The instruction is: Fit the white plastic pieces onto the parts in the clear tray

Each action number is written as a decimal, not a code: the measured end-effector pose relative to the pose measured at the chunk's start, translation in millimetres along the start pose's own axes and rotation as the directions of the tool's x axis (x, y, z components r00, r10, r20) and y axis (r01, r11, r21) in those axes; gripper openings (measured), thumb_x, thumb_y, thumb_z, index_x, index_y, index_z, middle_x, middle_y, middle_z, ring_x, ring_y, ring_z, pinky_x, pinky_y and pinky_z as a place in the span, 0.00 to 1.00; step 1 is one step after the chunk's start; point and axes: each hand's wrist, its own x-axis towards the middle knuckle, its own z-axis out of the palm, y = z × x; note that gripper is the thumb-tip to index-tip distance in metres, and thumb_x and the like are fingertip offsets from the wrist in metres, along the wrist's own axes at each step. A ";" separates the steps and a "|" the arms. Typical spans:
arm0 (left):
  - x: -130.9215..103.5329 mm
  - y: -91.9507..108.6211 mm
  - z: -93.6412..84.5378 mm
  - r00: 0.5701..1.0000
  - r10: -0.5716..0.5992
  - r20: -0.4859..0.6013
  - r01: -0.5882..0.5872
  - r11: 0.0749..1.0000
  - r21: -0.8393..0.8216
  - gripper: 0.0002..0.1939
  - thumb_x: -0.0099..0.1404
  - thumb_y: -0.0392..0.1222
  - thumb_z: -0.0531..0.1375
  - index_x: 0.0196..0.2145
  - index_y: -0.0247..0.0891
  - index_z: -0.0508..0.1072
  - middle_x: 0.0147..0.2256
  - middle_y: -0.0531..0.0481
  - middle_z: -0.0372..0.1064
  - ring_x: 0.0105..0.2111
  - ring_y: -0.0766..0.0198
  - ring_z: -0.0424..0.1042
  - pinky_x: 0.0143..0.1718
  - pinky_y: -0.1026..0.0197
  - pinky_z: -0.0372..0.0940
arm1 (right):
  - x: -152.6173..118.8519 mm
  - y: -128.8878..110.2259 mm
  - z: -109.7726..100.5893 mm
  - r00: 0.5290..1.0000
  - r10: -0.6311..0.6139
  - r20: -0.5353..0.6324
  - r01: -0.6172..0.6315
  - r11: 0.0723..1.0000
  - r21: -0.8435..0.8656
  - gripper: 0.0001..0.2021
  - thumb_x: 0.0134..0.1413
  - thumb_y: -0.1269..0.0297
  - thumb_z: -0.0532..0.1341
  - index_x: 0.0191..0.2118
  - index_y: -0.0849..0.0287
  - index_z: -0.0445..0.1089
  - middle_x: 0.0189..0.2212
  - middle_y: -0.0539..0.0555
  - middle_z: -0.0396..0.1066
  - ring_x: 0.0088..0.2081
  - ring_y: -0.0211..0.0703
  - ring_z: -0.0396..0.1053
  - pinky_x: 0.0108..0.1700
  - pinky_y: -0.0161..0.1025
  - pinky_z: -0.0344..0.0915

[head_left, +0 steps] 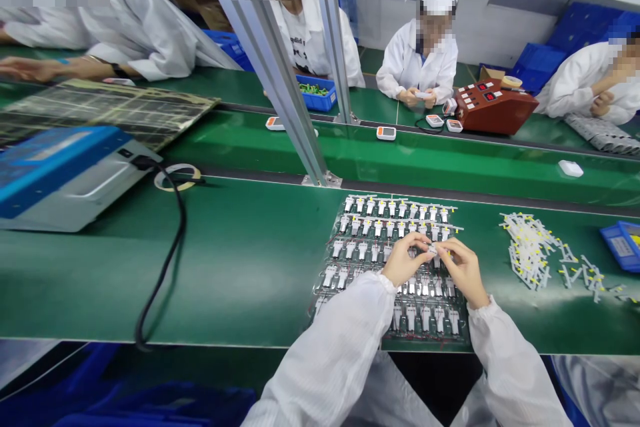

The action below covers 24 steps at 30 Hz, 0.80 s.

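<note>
My left hand point(407, 259) and my right hand point(463, 271) meet above a clear plastic tray point(425, 341). Between the fingertips of both hands, pinched from either side, is a small white part point(433, 249); the fingers hide much of it. Rows of small white parts point(363, 250) with thin red wires lie in the tray. Along the two far rows, thin whitish strips with yellow bits point(427, 205) lie by the parts. To the right of my right hand is a loose pile of white plastic pieces with yellow bits point(527, 250).
A blue and grey device point(75, 180) with a black cable point(177, 240) and a tape roll point(177, 177) stand left. A metal post point(280, 67) rises behind the bench. White-and-orange devices point(386, 133) lie on the green belt point(440, 153). Co-workers sit beyond. A blue bin point(623, 247) is right.
</note>
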 end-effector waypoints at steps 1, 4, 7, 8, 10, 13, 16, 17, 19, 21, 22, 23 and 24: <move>0.1 0.2 -0.2 1.000 -0.001 -0.001 0.001 1.000 0.001 0.13 0.55 0.32 0.66 0.39 0.38 0.70 0.32 0.52 0.72 0.37 0.62 0.73 0.49 0.56 0.64 | -0.1 -0.1 0.0 1.000 -0.002 0.003 0.002 1.000 0.002 0.07 0.59 0.63 0.60 0.39 0.55 0.75 0.34 0.54 0.72 0.35 0.43 0.69 0.38 0.41 0.65; 0.7 0.2 -0.7 1.000 0.005 -0.002 -0.005 1.000 0.001 0.13 0.56 0.32 0.66 0.39 0.37 0.70 0.32 0.52 0.72 0.37 0.62 0.73 0.48 0.57 0.64 | 0.1 -2.1 -0.8 1.000 -0.012 0.018 0.012 1.000 0.001 0.07 0.59 0.63 0.60 0.39 0.55 0.75 0.34 0.54 0.72 0.36 0.43 0.69 0.38 0.41 0.66; 2.0 -1.4 -0.5 1.000 0.022 0.000 -0.022 1.000 -0.010 0.12 0.56 0.33 0.65 0.39 0.37 0.70 0.32 0.51 0.72 0.37 0.62 0.73 0.47 0.58 0.65 | 2.1 -6.8 -4.2 0.999 -0.039 0.037 0.040 0.999 -0.025 0.09 0.60 0.63 0.59 0.42 0.54 0.75 0.35 0.55 0.73 0.37 0.44 0.69 0.40 0.42 0.66; 2.5 -2.1 -0.3 1.000 0.027 0.005 -0.027 1.000 -0.015 0.12 0.56 0.33 0.65 0.38 0.37 0.70 0.33 0.50 0.72 0.37 0.62 0.73 0.47 0.58 0.65 | 3.3 -8.5 -5.9 0.997 -0.057 0.044 0.059 0.997 -0.044 0.09 0.60 0.63 0.59 0.42 0.54 0.75 0.35 0.55 0.73 0.37 0.44 0.69 0.41 0.43 0.67; 3.4 -3.3 0.0 0.999 0.033 0.018 -0.033 0.999 -0.016 0.12 0.56 0.35 0.66 0.39 0.37 0.70 0.34 0.49 0.73 0.38 0.62 0.74 0.45 0.59 0.66 | 5.6 -11.4 -9.5 0.993 -0.096 0.064 0.102 0.991 -0.092 0.09 0.61 0.62 0.58 0.43 0.54 0.75 0.36 0.56 0.72 0.39 0.45 0.69 0.43 0.45 0.67; 3.8 -3.3 -0.1 0.999 0.034 0.042 -0.036 0.999 0.035 0.11 0.59 0.38 0.64 0.40 0.37 0.71 0.35 0.49 0.74 0.38 0.60 0.75 0.45 0.59 0.66 | 8.1 -13.1 -13.1 0.988 -0.126 0.085 0.138 0.977 -0.163 0.10 0.62 0.63 0.57 0.43 0.54 0.74 0.36 0.55 0.71 0.40 0.45 0.69 0.43 0.44 0.67; 3.0 -0.7 -1.5 0.997 0.053 0.050 -0.062 0.980 0.190 0.07 0.63 0.39 0.61 0.40 0.39 0.71 0.37 0.49 0.76 0.40 0.60 0.75 0.51 0.55 0.61 | 9.1 -12.0 -11.9 0.987 -0.136 0.087 0.153 0.963 -0.222 0.09 0.62 0.64 0.56 0.42 0.54 0.74 0.35 0.55 0.71 0.40 0.45 0.68 0.43 0.44 0.66; 2.4 0.6 -2.2 0.997 0.062 0.049 -0.073 0.963 0.259 0.07 0.64 0.39 0.60 0.41 0.40 0.71 0.37 0.50 0.76 0.41 0.60 0.74 0.53 0.53 0.59 | 9.5 -11.2 -10.6 0.986 -0.143 0.089 0.160 0.957 -0.240 0.09 0.63 0.64 0.56 0.41 0.54 0.74 0.34 0.54 0.70 0.39 0.45 0.67 0.43 0.44 0.65; 0.9 3.8 -4.3 0.996 0.079 0.052 -0.093 0.916 0.391 0.06 0.66 0.39 0.58 0.41 0.41 0.71 0.38 0.51 0.77 0.42 0.59 0.74 0.56 0.49 0.54 | 10.8 -9.1 -7.4 0.981 -0.162 0.105 0.185 0.944 -0.274 0.09 0.63 0.65 0.55 0.41 0.55 0.73 0.34 0.54 0.70 0.39 0.45 0.66 0.43 0.44 0.65; -1.4 7.4 -7.5 0.993 0.110 0.049 -0.120 0.860 0.497 0.06 0.67 0.38 0.57 0.41 0.42 0.71 0.39 0.52 0.77 0.44 0.58 0.72 0.55 0.48 0.52 | 12.5 -6.1 -4.6 0.973 -0.187 0.138 0.222 0.922 -0.316 0.10 0.63 0.66 0.54 0.41 0.55 0.73 0.34 0.54 0.70 0.39 0.45 0.66 0.44 0.45 0.64; -2.8 9.2 -9.6 0.990 0.135 0.042 -0.136 0.828 0.544 0.06 0.67 0.38 0.56 0.41 0.43 0.71 0.40 0.52 0.76 0.45 0.58 0.71 0.54 0.49 0.52 | 13.2 -4.3 -3.6 0.967 -0.199 0.160 0.244 0.907 -0.343 0.10 0.64 0.66 0.54 0.42 0.54 0.73 0.34 0.54 0.70 0.39 0.45 0.65 0.45 0.46 0.64; -4.5 11.0 -12.1 0.986 0.164 0.028 -0.150 0.794 0.589 0.06 0.67 0.38 0.56 0.41 0.43 0.72 0.41 0.51 0.75 0.46 0.58 0.70 0.53 0.49 0.52 | 13.6 -2.5 -2.9 0.960 -0.210 0.183 0.265 0.889 -0.373 0.10 0.64 0.66 0.54 0.42 0.54 0.73 0.34 0.54 0.70 0.40 0.46 0.65 0.46 0.47 0.63; -6.5 12.4 -14.9 0.981 0.192 0.015 -0.159 0.760 0.630 0.06 0.67 0.38 0.56 0.40 0.43 0.72 0.42 0.51 0.74 0.48 0.57 0.69 0.53 0.50 0.52 | 13.6 -0.9 -2.4 0.956 -0.215 0.202 0.281 0.870 -0.405 0.10 0.64 0.66 0.54 0.42 0.54 0.73 0.34 0.54 0.70 0.40 0.46 0.64 0.46 0.47 0.63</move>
